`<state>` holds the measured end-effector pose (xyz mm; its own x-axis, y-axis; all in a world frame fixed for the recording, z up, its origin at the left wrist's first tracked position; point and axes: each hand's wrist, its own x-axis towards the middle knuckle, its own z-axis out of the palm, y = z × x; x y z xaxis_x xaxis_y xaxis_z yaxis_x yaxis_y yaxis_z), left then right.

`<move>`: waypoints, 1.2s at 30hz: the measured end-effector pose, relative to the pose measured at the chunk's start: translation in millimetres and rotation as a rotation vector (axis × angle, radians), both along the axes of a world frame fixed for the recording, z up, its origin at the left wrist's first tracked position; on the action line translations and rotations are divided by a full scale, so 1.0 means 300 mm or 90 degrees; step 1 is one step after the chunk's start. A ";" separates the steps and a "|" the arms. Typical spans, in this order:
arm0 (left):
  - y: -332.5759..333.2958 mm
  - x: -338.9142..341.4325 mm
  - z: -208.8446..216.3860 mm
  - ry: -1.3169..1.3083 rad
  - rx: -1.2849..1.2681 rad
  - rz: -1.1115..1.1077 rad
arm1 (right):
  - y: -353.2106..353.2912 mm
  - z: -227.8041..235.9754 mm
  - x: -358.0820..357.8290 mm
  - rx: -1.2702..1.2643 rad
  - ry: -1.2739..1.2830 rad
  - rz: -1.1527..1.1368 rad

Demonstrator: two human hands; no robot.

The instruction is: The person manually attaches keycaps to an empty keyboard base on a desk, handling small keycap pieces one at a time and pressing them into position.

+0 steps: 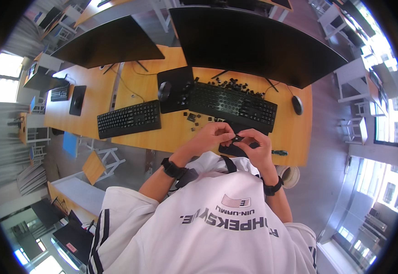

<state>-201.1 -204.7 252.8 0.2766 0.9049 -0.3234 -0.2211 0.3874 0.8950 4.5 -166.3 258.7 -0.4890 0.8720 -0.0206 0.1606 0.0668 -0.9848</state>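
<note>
Close to the desk's front edge, my left hand [212, 137] and my right hand [256, 145] meet with fingertips pinched. Between them is a small black piece [237, 138], too small to tell its kind. Below and behind the fingers lies a flat black object [241, 151], partly hidden by my hands. Just beyond sits a black keyboard [228, 103] with many keycaps off on its left and middle; keys still show at its right end. Loose black keycaps [232, 85] are heaped along its far edge, and several more keycaps [191, 117] lie scattered at its near left.
A screwdriver [279, 153] lies right of my right hand. A mouse [297, 105] is at the desk's right; another mouse [164, 91] rests on a black mouse pad [176, 104]. A second keyboard [129, 118] lies left. Two monitors [253, 43] [110, 43] stand behind.
</note>
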 end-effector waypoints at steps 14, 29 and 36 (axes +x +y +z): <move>-0.042 -0.029 -0.048 -0.007 0.026 0.101 | -0.004 -0.035 -0.071 0.057 -0.051 -0.014; -0.058 -0.069 -0.093 0.080 -0.028 0.173 | 0.013 -0.116 -0.141 -0.007 -0.045 -0.021; -0.046 -0.116 -0.344 0.114 -0.072 0.238 | 0.063 -0.292 -0.247 -0.068 -0.194 0.007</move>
<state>-235.9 -218.6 149.5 -0.1335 0.8880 -0.4400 -0.2097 0.4086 0.8883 -69.7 -147.3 171.1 -0.4564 0.8515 -0.2580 0.4484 -0.0303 -0.8933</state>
